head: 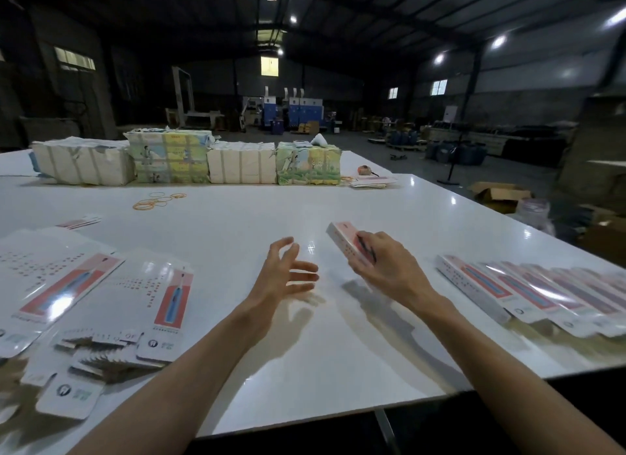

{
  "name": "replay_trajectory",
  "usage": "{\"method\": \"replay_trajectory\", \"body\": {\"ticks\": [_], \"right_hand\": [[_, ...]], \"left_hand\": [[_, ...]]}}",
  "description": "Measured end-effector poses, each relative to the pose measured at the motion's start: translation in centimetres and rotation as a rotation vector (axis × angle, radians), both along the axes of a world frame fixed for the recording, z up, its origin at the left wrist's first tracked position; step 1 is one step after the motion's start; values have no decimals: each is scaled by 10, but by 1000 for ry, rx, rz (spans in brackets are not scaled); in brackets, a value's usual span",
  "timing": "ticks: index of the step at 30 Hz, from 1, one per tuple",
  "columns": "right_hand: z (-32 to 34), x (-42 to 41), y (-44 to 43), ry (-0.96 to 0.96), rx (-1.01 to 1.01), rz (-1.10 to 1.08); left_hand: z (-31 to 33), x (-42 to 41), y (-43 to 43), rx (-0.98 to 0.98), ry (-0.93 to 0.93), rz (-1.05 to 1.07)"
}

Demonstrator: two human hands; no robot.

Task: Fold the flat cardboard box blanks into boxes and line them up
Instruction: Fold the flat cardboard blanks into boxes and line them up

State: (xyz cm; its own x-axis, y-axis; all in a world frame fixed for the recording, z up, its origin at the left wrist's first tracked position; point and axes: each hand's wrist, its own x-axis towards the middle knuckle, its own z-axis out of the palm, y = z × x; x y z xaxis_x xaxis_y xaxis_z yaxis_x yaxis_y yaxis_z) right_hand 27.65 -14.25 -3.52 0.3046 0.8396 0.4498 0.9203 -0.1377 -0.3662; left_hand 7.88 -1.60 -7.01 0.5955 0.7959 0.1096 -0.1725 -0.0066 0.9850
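Your right hand (382,265) grips a folded box (340,236), a slim, squared carton of glossy white card with a pink-red face, fingers curled over its top. It is held tilted above the table (237,217), its far end pointing away from you. Your left hand (288,271) is relaxed and holds nothing, fingers spread just above the surface.

At your left lie the flat blanks (162,305), a fanned, overlapping stack of shiny card with rounded flaps. Each shows a long blue shape on a red panel and a round tooth logo. The rows of small print are too blurred to read.

At your right the finished boxes (528,292) lie side by side in a slanting row near the table's front edge.

The tabletop is smooth, white and reflective, and its widest open stretch lies between the blanks and the row. Orange rubber bands (159,200) lie farther out, and paper-wrapped bundles (237,161) line the far edge.
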Motion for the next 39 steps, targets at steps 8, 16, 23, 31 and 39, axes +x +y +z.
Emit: {"method": "replay_trajectory", "body": {"ticks": [8, 16, 23, 31, 39], "right_hand": [[-30, 77, -82, -394, -297, -524], [-23, 91, -107, -478, -352, -733], [5, 34, -24, -400, -123, -363], [-29, -33, 50, -201, -60, -142], [-42, -20, 56, -120, -84, -55]], "left_hand": [[-11, 7, 4, 317, 242, -196], [-15, 8, 7, 428, 321, -222], [-9, 4, 0, 407, 326, -172], [8, -7, -6, 356, 328, 55], [61, -74, 34, 611, 1267, 268]]}}
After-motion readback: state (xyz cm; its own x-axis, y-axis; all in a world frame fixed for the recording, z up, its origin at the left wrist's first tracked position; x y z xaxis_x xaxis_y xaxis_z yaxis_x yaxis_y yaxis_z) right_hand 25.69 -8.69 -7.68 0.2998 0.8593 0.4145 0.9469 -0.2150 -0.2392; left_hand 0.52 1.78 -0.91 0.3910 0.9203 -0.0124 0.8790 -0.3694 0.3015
